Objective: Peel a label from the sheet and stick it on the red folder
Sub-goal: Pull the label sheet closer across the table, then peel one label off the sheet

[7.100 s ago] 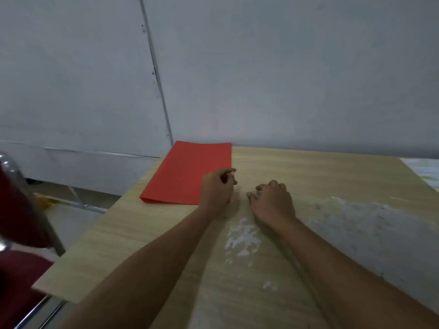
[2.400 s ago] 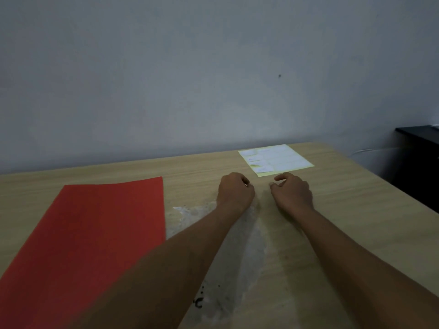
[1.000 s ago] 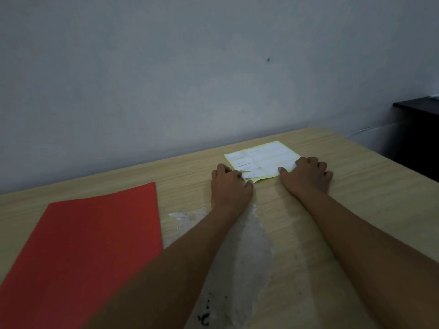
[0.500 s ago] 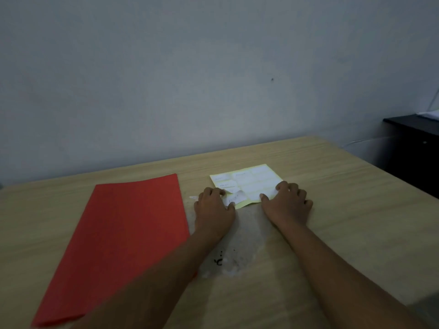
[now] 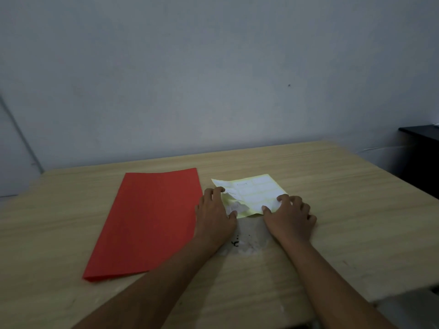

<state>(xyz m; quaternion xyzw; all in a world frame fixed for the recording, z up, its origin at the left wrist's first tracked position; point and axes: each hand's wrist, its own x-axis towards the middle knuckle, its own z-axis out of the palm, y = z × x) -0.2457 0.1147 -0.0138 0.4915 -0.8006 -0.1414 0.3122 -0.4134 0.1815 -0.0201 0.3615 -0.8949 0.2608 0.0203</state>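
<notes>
The red folder [image 5: 152, 217] lies flat on the wooden table [image 5: 356, 210], left of centre. Just to its right lies the label sheet [image 5: 254, 193], pale yellow backing with white labels; some near-left labels look torn or gone. My left hand [image 5: 213, 217] presses on the sheet's left edge, fingers and thumb spread over it, its heel beside the folder's right edge. My right hand [image 5: 291, 217] holds the sheet's near right corner between thumb and fingers, and that corner is slightly lifted.
A whitish scuffed patch with small black marks [image 5: 240, 243] sits on the table just in front of the sheet. A dark cabinet [image 5: 420, 157] stands beyond the table's right edge. A grey wall runs behind the table's far edge.
Both hands have slid the label sheet toward me and leftward, until it lies right beside the folder. The right hand's grip has shifted to the near right corner.
</notes>
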